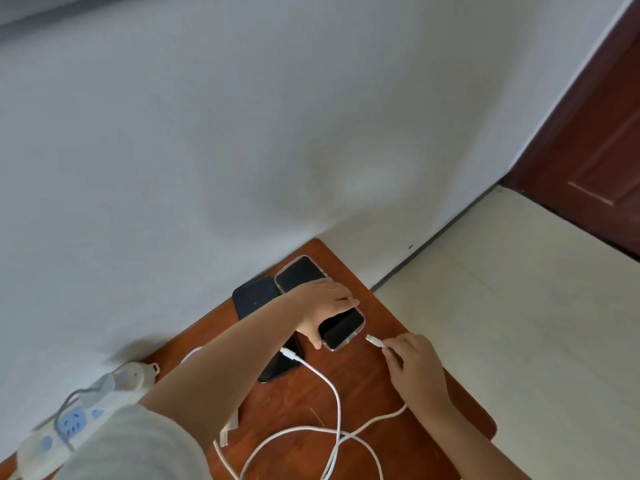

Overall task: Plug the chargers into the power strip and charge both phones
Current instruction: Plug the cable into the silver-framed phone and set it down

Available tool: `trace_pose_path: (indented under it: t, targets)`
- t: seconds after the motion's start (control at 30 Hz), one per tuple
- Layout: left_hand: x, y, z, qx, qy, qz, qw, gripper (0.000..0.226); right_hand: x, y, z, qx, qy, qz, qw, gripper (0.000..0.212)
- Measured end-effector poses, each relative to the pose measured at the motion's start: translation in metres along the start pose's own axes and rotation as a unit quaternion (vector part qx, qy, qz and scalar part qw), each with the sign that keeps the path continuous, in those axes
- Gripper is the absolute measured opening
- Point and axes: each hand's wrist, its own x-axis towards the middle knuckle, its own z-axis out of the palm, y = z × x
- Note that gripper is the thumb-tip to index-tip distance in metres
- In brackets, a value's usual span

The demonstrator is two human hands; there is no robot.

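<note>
Two phones lie screen-up on a brown wooden table (363,382) against the wall. My left hand (320,301) grips the clear-cased phone (341,329) across its middle. My right hand (414,368) pinches a white cable's plug (374,341), its tip a short gap from that phone's near end. The black phone (256,294) lies to the left, partly under my left forearm. A second white cable's plug (291,354) rests on or against the black phone's near end. A white power strip (79,420) with blue sockets sits at the left, half hidden by my sleeve.
Both white cables loop and cross (337,436) on the table's near part. A white plug (227,434) shows under my left arm. A pale tiled floor (519,306) lies to the right and a dark red door (595,161) stands beyond it. The grey wall rises behind the table.
</note>
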Motion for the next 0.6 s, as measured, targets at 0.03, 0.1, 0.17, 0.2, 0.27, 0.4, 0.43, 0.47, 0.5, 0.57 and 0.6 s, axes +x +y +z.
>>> trace_pose_path:
  t: [0.03,0.1,0.17,0.2,0.27,0.4,0.43,0.47,0.5,0.57,0.6]
  targets:
    - [0.002,0.001,-0.002,0.009,-0.002,0.005,1.000,0.095,0.000,-0.001,0.001,-0.003,0.006,-0.003,1.000,0.023]
    - [0.005,0.006,-0.005,0.012,0.012,0.013,1.000,0.093,0.001,-0.001,0.002,-0.007,0.020,-0.002,1.000,0.024]
    - [0.002,0.013,-0.006,-0.011,0.051,0.007,0.999,0.090,0.001,-0.003,-0.003,-0.001,0.033,-0.002,0.999,0.022]
    - [-0.002,0.016,-0.008,-0.031,0.076,0.000,0.997,0.089,0.002,-0.005,-0.007,0.009,0.051,-0.012,0.999,0.019]
    - [-0.014,0.019,-0.012,-0.081,0.129,-0.014,0.988,0.087,0.003,-0.012,-0.022,0.024,0.104,-0.036,0.994,0.005]
    - [-0.040,0.025,-0.014,-0.174,0.220,-0.045,0.959,0.089,0.003,-0.030,-0.053,0.000,0.152,-0.082,0.985,0.028]
    - [-0.045,0.029,-0.012,-0.191,0.231,-0.053,0.953,0.090,0.002,-0.033,-0.059,-0.008,0.147,-0.086,0.985,0.026]
    - [-0.049,0.032,-0.009,-0.205,0.237,-0.063,0.948,0.090,0.001,-0.036,-0.064,-0.017,0.142,-0.091,0.985,0.021]
    - [-0.052,0.036,-0.007,-0.214,0.240,-0.070,0.944,0.090,-0.001,-0.039,-0.068,-0.027,0.137,-0.093,0.986,0.016]
    - [-0.056,0.042,-0.002,-0.218,0.242,-0.080,0.942,0.089,-0.006,-0.042,-0.072,-0.057,0.122,-0.105,0.985,0.007]
    - [-0.057,0.044,-0.001,-0.217,0.238,-0.082,0.943,0.089,-0.010,-0.043,-0.073,-0.072,0.108,-0.105,0.986,0.008]
